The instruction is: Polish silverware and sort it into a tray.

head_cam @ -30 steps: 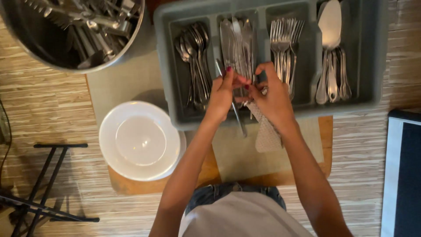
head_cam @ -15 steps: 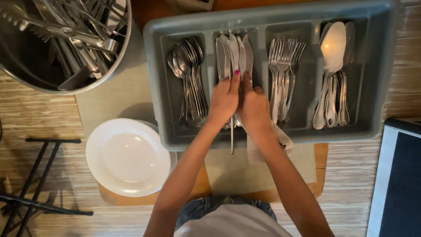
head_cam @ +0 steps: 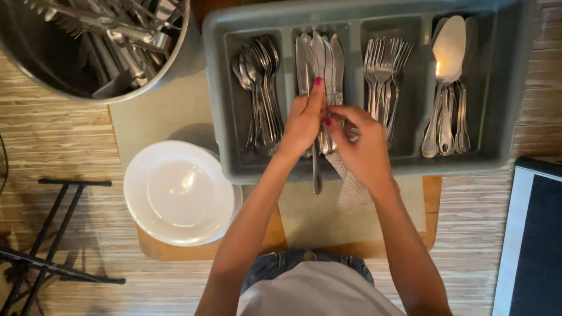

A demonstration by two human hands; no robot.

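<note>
A grey cutlery tray (head_cam: 216, 105) with several compartments holds spoons (head_cam: 260, 88), knives (head_cam: 319, 50), forks (head_cam: 383, 76) and larger serving pieces (head_cam: 448, 70). My left hand (head_cam: 304, 120) grips a table knife (head_cam: 316, 172) over the knife compartment; its handle sticks out past the tray's near wall. My right hand (head_cam: 363, 146) holds a white cloth (head_cam: 351, 187) against the same knife, fingers touching the left hand.
A large metal bowl (head_cam: 175, 58) full of loose cutlery stands at the top left. A stack of white plates (head_cam: 178, 193) sits on a wooden board (head_cam: 430, 216) with a grey mat. A black folding stand (head_cam: 47, 257) is at the left, a dark panel (head_cam: 535, 246) at the right.
Both hands have moved forward from the tray's near edge to over the knife compartment, carrying the knife and cloth. The view has shifted closer to the tray.
</note>
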